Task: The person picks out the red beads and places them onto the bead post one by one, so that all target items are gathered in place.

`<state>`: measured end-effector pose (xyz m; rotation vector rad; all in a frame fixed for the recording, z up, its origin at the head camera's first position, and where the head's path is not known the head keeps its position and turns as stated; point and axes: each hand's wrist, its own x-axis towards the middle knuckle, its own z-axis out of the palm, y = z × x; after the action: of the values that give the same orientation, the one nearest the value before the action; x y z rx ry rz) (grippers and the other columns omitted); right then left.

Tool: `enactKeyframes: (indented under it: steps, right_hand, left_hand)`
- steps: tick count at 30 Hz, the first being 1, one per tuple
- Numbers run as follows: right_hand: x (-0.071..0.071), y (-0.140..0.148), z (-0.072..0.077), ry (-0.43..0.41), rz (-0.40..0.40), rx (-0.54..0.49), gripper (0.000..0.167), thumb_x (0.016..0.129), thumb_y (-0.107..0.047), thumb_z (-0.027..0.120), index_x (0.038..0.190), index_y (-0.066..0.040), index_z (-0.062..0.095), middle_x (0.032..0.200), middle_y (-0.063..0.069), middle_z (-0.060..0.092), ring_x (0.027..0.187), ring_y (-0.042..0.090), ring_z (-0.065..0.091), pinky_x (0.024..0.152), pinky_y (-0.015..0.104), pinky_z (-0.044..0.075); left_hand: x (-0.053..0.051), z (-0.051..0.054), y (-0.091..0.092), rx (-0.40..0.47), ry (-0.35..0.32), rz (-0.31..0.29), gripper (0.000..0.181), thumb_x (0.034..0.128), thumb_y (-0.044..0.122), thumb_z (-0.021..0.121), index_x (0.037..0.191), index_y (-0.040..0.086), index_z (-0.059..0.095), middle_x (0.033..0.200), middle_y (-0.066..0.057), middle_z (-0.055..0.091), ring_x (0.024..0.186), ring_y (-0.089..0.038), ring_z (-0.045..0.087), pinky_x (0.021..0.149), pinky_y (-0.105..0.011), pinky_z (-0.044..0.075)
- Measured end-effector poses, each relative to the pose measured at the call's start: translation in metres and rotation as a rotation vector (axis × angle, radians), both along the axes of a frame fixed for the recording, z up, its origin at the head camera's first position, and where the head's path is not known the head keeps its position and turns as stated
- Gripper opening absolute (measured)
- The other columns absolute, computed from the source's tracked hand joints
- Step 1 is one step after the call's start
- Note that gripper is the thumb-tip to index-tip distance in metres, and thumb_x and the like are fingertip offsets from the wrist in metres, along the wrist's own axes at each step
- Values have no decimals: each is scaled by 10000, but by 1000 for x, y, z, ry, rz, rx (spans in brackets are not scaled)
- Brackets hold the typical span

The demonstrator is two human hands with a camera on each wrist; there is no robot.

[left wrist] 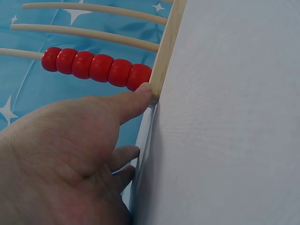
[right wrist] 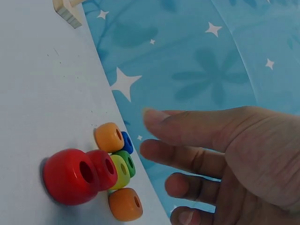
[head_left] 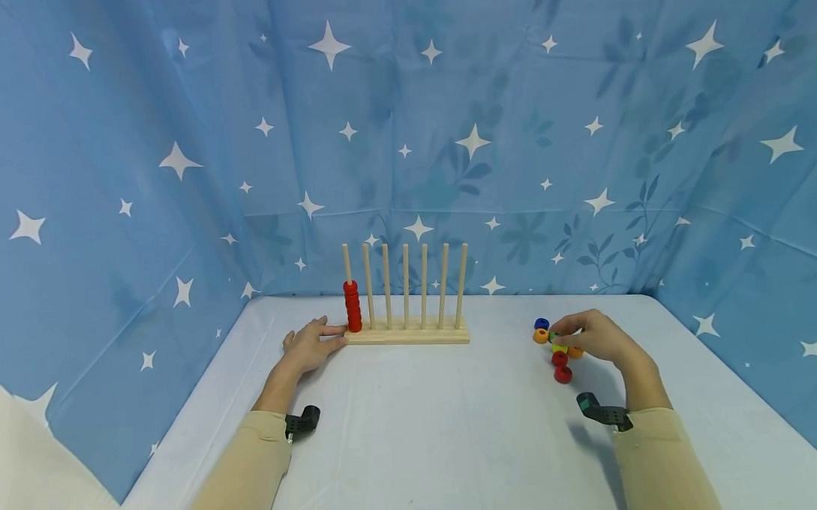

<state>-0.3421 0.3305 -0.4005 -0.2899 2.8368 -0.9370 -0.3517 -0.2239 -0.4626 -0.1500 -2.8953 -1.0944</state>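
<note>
A wooden peg rack (head_left: 407,335) stands on the table, with a row of upright rods on a flat base. Several red beads (head_left: 352,308) are stacked on its leftmost rod. My left hand (head_left: 310,347) holds the left end of the base, thumb (left wrist: 133,101) at the front corner; the index fingertip is hidden. My right hand (head_left: 597,335) hovers over loose beads, thumb and fingers apart and nothing between them. Below it lie two red beads (right wrist: 70,177), a yellow bead (right wrist: 121,172), a green bead (right wrist: 125,161), two orange beads (right wrist: 108,137) and a blue bead (right wrist: 127,142).
A white-covered table (head_left: 455,426) lies under everything. Blue curtains (head_left: 404,135) with white stars hang along its back and sides. Dark wrist cameras (head_left: 305,420) are strapped to both forearms.
</note>
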Motion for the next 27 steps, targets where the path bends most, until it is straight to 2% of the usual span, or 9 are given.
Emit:
enactKeyframes:
  steps: [3,7,12,16,19,23,27]
  right_hand:
    - [4,4,1,-31,34,2,310,960,-181,737,1223,-16,757,1186,162,732,1028,276,626,862,463,561]
    - [8,6,4,-114,70,6,296,916,-181,787,1179,-44,782,1203,137,746,1069,273,621,878,475,568]
    - [10,7,4,-195,107,19,297,853,-120,826,1141,-53,802,1110,91,780,1082,257,617,881,483,539]
    - [10,4,4,-216,109,29,317,821,-95,848,1130,-40,808,1061,69,784,1022,233,617,851,404,498]
    - [10,1,4,-226,98,61,298,807,-73,858,1100,-42,817,1022,59,784,976,223,618,839,377,522]
    - [12,-5,5,-235,75,120,257,788,-32,860,1041,-63,831,964,28,767,937,212,614,820,376,564]
    - [12,-13,7,-231,81,151,217,782,-20,858,990,-80,834,940,15,767,925,214,622,828,422,549]
  left_hand:
    - [0,0,0,-6,1,-1,381,1027,316,674,1373,159,707,1653,-235,361,1567,-474,233,1216,-729,-11]
    - [1,2,0,-4,0,-3,383,1026,312,675,1373,153,706,1652,-239,360,1564,-479,236,1215,-730,-11]
    - [2,2,0,-3,-1,-3,383,1025,310,676,1371,149,707,1651,-237,361,1562,-479,242,1213,-730,-12]
    - [1,2,0,-3,-1,-2,384,1024,311,676,1372,151,706,1652,-236,361,1563,-477,242,1215,-729,-12]
    - [1,2,0,-3,-3,-2,385,1024,310,676,1374,153,705,1652,-237,362,1562,-478,242,1214,-731,-11]
    - [1,2,1,-1,-5,-2,383,1024,310,676,1375,157,705,1651,-240,363,1563,-480,240,1213,-736,-12]
    - [1,2,0,-2,-4,4,382,1023,312,679,1372,160,708,1652,-234,364,1565,-472,242,1218,-728,-14]
